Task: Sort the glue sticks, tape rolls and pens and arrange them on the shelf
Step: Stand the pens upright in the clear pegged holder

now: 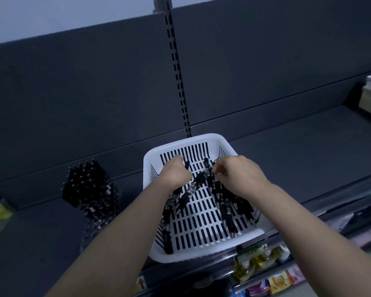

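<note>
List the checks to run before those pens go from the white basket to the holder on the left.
1. Left hand grips a bunch of pens: ok.
2. Right hand pinches pens at its fingertips: ok.
3. Basket steady on the shelf: its front overhangs the shelf edge, cannot tell.
4. Room in the pen holder: looks packed, cannot tell.
5. All pens gathered: loose pens lie by the right wall, not ok.
</note>
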Demonstrator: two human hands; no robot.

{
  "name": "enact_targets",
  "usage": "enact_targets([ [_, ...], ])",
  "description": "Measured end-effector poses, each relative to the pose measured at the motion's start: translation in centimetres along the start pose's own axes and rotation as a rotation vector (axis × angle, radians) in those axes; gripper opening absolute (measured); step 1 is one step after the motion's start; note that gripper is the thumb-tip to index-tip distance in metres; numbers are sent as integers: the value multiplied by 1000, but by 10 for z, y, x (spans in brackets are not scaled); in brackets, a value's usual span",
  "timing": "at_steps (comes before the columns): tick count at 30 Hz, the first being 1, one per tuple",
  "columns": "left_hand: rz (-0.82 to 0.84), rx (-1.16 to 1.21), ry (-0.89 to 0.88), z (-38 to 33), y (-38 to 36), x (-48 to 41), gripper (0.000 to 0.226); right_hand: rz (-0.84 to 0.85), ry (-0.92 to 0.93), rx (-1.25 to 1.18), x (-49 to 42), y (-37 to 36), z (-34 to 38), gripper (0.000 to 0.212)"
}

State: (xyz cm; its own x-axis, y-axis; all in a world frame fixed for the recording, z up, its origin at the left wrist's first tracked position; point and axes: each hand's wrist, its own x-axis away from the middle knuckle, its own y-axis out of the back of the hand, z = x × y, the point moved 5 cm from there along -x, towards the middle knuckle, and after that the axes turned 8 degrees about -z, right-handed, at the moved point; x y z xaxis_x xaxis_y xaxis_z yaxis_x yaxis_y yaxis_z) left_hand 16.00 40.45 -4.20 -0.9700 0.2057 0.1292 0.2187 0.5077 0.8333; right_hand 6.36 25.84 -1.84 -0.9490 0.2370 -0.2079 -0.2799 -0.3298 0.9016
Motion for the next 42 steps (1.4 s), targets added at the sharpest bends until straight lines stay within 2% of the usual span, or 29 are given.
enact_targets([
  [5,-185,176,-6,6,36,3,60,134,5,20,-23,-19,18,26],
  [8,-232,221,-8,13,52,10,60,216,17,115,-40,-45,35,24],
  [12,-231,208,-34,21,63,21,65,299,24,265,-49,-69,54,5],
  [16,-259,225,-38,27,72,28,66,323,9,292,-53,-82,66,24],
  [20,-262,339,-5,31,82,32,92,323,-126,232,-54,-81,69,41],
  [22,-263,385,14,34,89,33,99,318,-205,162,-54,-80,67,49],
  [26,-289,446,-19,36,102,41,83,279,-244,168,-48,-83,72,55],
  [28,-326,424,-61,37,106,45,70,249,-260,145,-49,-86,72,44],
  [31,-358,318,-127,45,115,48,51,250,-300,57,-48,-89,74,17],
  [33,-351,310,-148,52,116,48,44,265,-313,10,-41,-86,78,22],
  [35,-348,342,-150,57,115,49,41,209,-288,-34,-37,-73,86,17],
  [36,-362,363,-153,59,116,50,38,156,-268,-60,-37,-65,91,22],
  [39,-454,407,-169,67,131,53,28,7,-134,-117,-34,-36,114,58],
  [42,-538,395,-190,80,156,63,23,-126,12,-184,-25,-3,149,69],
])
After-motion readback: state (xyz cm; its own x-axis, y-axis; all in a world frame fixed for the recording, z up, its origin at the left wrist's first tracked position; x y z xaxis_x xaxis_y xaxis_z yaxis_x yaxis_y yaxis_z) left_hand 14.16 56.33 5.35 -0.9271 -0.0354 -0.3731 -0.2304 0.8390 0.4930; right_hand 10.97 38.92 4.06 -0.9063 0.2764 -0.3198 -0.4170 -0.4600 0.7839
